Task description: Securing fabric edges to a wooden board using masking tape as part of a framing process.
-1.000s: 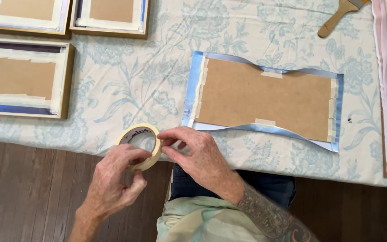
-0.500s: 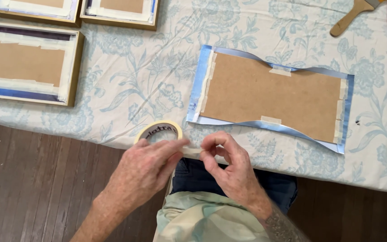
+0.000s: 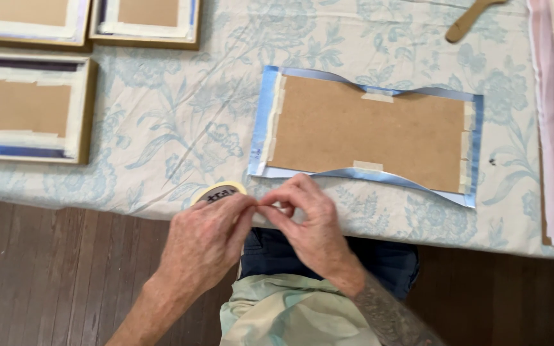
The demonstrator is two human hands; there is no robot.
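Your left hand point(image 3: 208, 238) grips the cream masking-tape roll point(image 3: 218, 191); your right hand point(image 3: 307, 222) pinches its free end. It looks light and sticky, so pull by that end.

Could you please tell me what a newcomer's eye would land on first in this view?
Most likely the two hands at the near table edge: the left hand grips a roll of masking tape while the right hand pinches at its end. Just beyond lies a brown backing board wrapped in blue fabric, taped at the edges, on the floral tablecloth. Framed boards lie face down at the far left.
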